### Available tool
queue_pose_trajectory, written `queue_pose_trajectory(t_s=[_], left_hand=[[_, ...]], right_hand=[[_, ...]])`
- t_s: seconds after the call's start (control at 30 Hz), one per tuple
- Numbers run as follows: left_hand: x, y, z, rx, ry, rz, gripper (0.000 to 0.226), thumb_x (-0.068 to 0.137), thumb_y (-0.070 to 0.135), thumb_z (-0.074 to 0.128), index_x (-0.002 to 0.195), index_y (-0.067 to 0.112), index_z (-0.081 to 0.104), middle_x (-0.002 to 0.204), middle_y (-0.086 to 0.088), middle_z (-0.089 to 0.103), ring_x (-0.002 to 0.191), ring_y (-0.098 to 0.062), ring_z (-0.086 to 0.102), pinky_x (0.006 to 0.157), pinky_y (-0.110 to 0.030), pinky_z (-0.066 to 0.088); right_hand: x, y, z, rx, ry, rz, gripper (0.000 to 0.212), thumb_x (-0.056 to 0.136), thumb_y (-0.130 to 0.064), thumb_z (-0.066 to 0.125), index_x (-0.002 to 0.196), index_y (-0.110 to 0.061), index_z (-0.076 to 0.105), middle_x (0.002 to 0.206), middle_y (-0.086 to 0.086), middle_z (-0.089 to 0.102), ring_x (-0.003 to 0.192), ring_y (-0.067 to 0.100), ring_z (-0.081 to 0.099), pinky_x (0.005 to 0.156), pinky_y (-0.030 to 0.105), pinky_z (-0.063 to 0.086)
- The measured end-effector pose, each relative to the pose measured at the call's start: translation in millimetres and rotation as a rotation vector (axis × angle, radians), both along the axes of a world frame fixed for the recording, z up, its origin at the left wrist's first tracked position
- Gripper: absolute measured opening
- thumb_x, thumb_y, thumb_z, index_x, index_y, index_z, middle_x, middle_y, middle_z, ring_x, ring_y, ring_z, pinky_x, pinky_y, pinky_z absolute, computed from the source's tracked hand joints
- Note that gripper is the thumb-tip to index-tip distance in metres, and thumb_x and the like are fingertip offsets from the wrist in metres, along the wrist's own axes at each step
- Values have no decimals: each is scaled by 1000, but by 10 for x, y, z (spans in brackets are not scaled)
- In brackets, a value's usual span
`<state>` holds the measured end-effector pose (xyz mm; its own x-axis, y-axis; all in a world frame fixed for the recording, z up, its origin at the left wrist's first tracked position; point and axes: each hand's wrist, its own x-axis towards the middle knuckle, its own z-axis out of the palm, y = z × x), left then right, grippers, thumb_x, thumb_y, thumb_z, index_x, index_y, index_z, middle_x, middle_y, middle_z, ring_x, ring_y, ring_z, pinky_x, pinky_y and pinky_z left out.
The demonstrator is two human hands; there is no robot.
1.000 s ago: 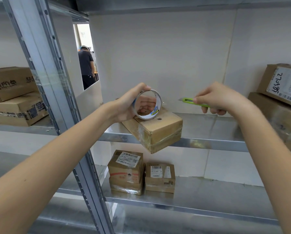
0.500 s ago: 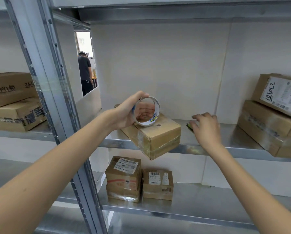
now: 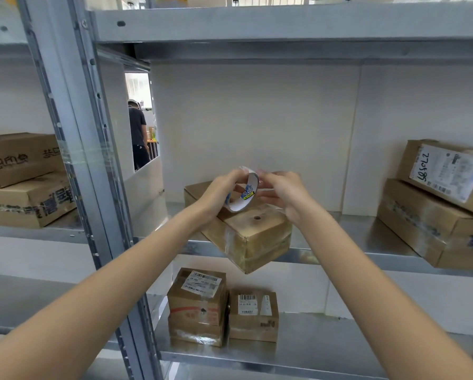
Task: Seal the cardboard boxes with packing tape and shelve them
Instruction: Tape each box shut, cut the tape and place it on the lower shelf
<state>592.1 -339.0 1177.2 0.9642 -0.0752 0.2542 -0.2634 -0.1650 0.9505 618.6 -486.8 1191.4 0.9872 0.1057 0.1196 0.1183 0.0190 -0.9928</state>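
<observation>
A roll of clear packing tape [image 3: 245, 193] with a white core is held upright above a cardboard box [image 3: 253, 234]. My left hand [image 3: 221, 192] grips the roll from its left side. My right hand [image 3: 283, 192] touches the roll's right edge with its fingertips, fingers spread. The box lies at an angle on the middle metal shelf [image 3: 347, 239], one corner overhanging the front edge. It has a small round hole in its top and clear tape around its sides. The green cutter is out of sight.
Two stacked boxes [image 3: 435, 209] sit at the right of the same shelf, two more [image 3: 24, 179] in the left bay. The lower shelf holds stacked small labelled boxes [image 3: 199, 305] with another box [image 3: 253, 314] beside them. A steel upright [image 3: 87, 160] stands at left. A person [image 3: 137, 133] stands far behind.
My right hand set down the green cutter on the shelf, then rose to the tape roll. The roll turned more edge-on in my left hand. The view tilted upward.
</observation>
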Motion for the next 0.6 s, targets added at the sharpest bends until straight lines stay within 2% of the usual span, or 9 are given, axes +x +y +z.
queue_pose_trajectory(t_s=[0.1, 0.13, 0.2, 0.23, 0.3, 0.37, 0.43, 0.5, 0.6], left_hand=[[-7, -53, -27, 79, -58, -7, 28, 94, 40, 50, 108, 19, 63, 92, 6, 63, 69, 8, 58, 62, -9, 41], [-10, -64, -30, 109, -58, -22, 24, 96, 39, 51, 112, 24, 60, 99, 8, 62, 77, 9, 59, 67, -9, 42], [4, -62, -57, 164, -84, -21, 26, 92, 45, 54, 117, 39, 53, 120, 8, 58, 109, -2, 56, 91, -18, 44], [16, -54, -74, 186, -106, -14, 33, 88, 48, 56, 120, 44, 49, 129, 6, 53, 119, -6, 51, 101, -24, 42], [8, -59, -91, 189, -137, -35, 52, 83, 47, 61, 130, 46, 39, 135, 4, 46, 125, -7, 47, 108, -28, 40], [28, -63, -114, 134, -139, -46, 74, 81, 39, 67, 140, 43, 22, 133, 5, 44, 127, -10, 46, 107, -28, 41], [50, -62, -121, 103, -148, -4, 91, 81, 32, 75, 145, 39, 11, 132, 6, 41, 126, -7, 43, 101, -20, 41], [48, -85, -139, 148, -184, 49, 94, 82, 24, 79, 148, 33, 13, 135, 5, 35, 121, -1, 38, 92, -11, 36], [74, -105, -223, 216, -349, 157, 78, 75, 22, 84, 137, 25, 36, 135, 2, 36, 123, -4, 38, 102, -17, 35]], right_hand=[[22, -36, 37, -15, 32, -2, 21, 89, -12, 68, 105, 1, 67, 95, 16, 72, 78, 27, 70, 74, 28, 57], [23, -46, 54, -13, 28, -6, 20, 88, -9, 67, 105, 1, 67, 97, 17, 72, 78, 28, 70, 74, 28, 58], [33, -51, 88, -10, -17, -31, 14, 87, -5, 67, 101, -1, 68, 95, 17, 72, 75, 28, 70, 75, 29, 59], [41, -45, 103, -7, -49, -54, 10, 87, -4, 67, 97, -2, 68, 92, 16, 71, 73, 27, 70, 75, 29, 59], [60, -29, 120, 2, -118, -91, 2, 86, -3, 68, 87, -5, 68, 85, 13, 69, 75, 28, 69, 72, 30, 60], [89, -15, 111, -23, -206, -114, 8, 83, -5, 71, 78, -9, 68, 80, 9, 68, 82, 32, 69, 75, 35, 60], [83, 1, 91, -55, -293, -108, 11, 83, -9, 73, 74, -13, 67, 76, 5, 67, 80, 26, 68, 75, 35, 59], [61, 16, 66, -61, -349, -79, 13, 84, -14, 74, 73, -16, 67, 74, 3, 65, 76, 20, 62, 75, 37, 55], [41, 19, 12, 26, -362, -38, 12, 81, -21, 75, 72, -17, 68, 77, 9, 65, 79, 24, 61, 84, 49, 54]])
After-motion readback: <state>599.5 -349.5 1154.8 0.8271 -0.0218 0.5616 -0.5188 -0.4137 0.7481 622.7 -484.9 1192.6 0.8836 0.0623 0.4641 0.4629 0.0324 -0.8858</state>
